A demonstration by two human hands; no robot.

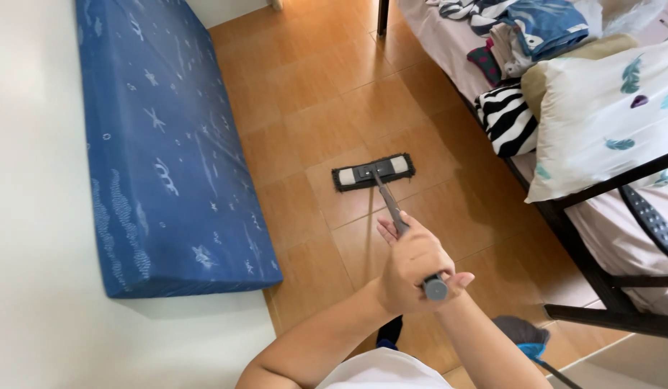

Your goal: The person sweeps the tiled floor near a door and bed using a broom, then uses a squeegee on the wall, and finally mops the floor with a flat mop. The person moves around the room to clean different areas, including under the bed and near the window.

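left hand (pixel 410 263) – gripping mop handle (pixel 392 205) near its top | right hand (pixel 453 282) – closing around handle end | flat mop head (pixel 373 171) resting on tiled floor (pixel 312 108)

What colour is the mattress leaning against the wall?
Blue, with pale starfish and sea-creature prints; the mattress shows clearly in the head view.

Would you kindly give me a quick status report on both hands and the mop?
Left hand and right hand both grip mop handle. Flat mop head down on tiled floor. Blue mattress left, bed frame right.
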